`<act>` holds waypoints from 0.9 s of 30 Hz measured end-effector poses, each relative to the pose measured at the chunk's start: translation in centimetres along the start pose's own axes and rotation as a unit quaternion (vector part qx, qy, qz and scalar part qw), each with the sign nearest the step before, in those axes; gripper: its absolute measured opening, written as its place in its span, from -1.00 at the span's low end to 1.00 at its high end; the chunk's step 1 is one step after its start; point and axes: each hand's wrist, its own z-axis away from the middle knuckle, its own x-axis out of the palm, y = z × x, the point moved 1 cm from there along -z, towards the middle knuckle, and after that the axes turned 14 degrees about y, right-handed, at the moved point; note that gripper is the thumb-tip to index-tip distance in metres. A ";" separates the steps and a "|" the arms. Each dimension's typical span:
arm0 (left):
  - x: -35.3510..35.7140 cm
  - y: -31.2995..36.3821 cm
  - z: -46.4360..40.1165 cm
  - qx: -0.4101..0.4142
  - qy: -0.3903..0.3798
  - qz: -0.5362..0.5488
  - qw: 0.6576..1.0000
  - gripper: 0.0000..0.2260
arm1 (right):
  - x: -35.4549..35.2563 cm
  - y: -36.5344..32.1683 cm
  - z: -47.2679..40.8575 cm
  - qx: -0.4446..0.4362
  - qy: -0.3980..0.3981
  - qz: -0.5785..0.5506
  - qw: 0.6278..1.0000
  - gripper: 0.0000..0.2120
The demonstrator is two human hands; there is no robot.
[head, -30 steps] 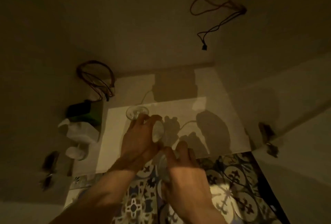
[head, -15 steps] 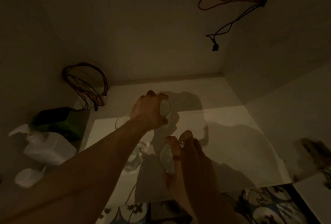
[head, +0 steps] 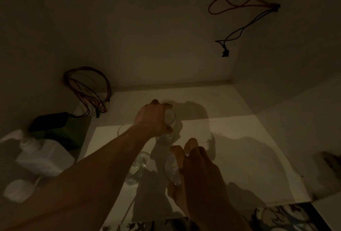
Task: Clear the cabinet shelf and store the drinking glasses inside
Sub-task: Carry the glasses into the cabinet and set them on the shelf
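Note:
I look into a dim white cabinet. My left hand (head: 154,118) reaches deep over the shelf (head: 239,138) and grips a clear drinking glass (head: 169,120) from above, near the shelf's middle. My right hand (head: 195,164) is closer to the front edge and holds a second clear glass (head: 172,170) by its side. Another clear glass (head: 137,168) stands on the shelf under my left forearm, partly hidden. A faint glass rim (head: 122,129) shows just left of my left wrist.
A coil of red wires (head: 88,90) hangs in the back left corner above a green and black box (head: 59,129). White plastic containers (head: 42,155) crowd the left side. Loose wires (head: 243,18) dangle at the upper right. Patterned floor tiles (head: 276,217) show below the shelf's front edge.
Both hands have moved from the shelf's front edge deeper into the cabinet with their glasses. My left hand now reaches furthest in; the view has closed in on the shelf.

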 end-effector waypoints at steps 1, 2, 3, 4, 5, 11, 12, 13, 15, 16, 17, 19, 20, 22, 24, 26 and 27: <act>0.0 0.1 -0.1 0.007 -0.003 -0.005 1.000 -0.20 | 0.2 0.0 -1.8 0.006 0.027 -0.003 1.000 -0.21; 0.1 0.1 -0.1 0.011 -0.006 -0.008 1.000 -0.20 | 0.0 -0.5 -2.1 0.003 0.041 -0.002 0.999 -0.20; 0.2 0.1 -0.1 0.012 -0.007 -0.009 1.000 -0.20 | -0.2 -0.6 -3.2 -0.005 0.051 0.016 0.999 -0.18; 0.4 0.1 -0.1 0.011 -0.006 -0.010 1.000 -0.20 | 0.1 -0.7 -3.2 0.005 0.019 0.007 1.000 -0.17; 0.5 0.1 -0.1 0.011 -0.003 -0.010 1.000 -0.19 | 0.4 -0.7 -2.8 0.004 0.025 0.000 1.000 -0.16; -0.2 -0.4 0.4 0.007 -0.010 0.014 1.000 -0.06 | 1.7 -1.0 -3.9 -0.012 0.056 -0.004 0.998 -0.15; -0.6 -0.7 0.6 0.000 -0.001 0.025 1.000 -0.07 | 1.6 -1.3 -4.0 -0.009 0.046 -0.005 0.999 -0.16; -1.1 -1.1 0.8 -0.005 0.014 0.033 0.999 -0.09 | 1.7 -1.5 -4.3 -0.008 0.047 -0.006 0.999 -0.16; -1.8 -2.3 1.5 -0.012 0.046 0.046 0.998 -0.15 | 2.0 -1.9 -4.8 -0.004 0.035 -0.008 0.999 -0.17; -2.1 -2.9 1.9 -0.016 0.063 0.051 0.997 -0.18 | 2.0 -2.1 -5.0 -0.001 0.027 -0.010 1.000 -0.18; -2.4 -3.8 2.5 -0.020 0.079 0.054 0.995 -0.22 | 2.1 -2.3 -5.1 -0.003 0.028 -0.009 1.000 -0.18; -2.6 -5.2 3.6 -0.030 0.096 0.053 0.994 -0.26 | 2.3 -2.5 -5.3 -0.006 0.031 -0.013 0.999 -0.21; -2.6 -5.7 4.1 -0.033 0.102 0.050 0.993 -0.28 | 2.3 -2.7 -5.4 -0.007 0.035 -0.014 0.999 -0.23; -2.5 -6.5 4.9 -0.040 0.112 0.047 0.992 -0.32 | 2.5 -2.9 -5.6 -0.009 0.054 -0.015 0.998 -0.25; -2.6 -7.0 5.6 -0.055 0.120 0.048 0.990 -0.37 | 2.6 -3.1 -5.7 -0.004 0.063 -0.020 0.998 -0.24; -2.6 -7.1 6.1 -0.066 0.125 0.052 0.989 -0.41 | 2.6 -3.2 -5.6 0.001 0.064 -0.029 0.998 -0.23; -2.6 -7.1 6.4 -0.066 0.124 0.050 0.989 -0.42 | 2.6 -3.2 -5.5 0.001 0.066 -0.031 0.997 -0.24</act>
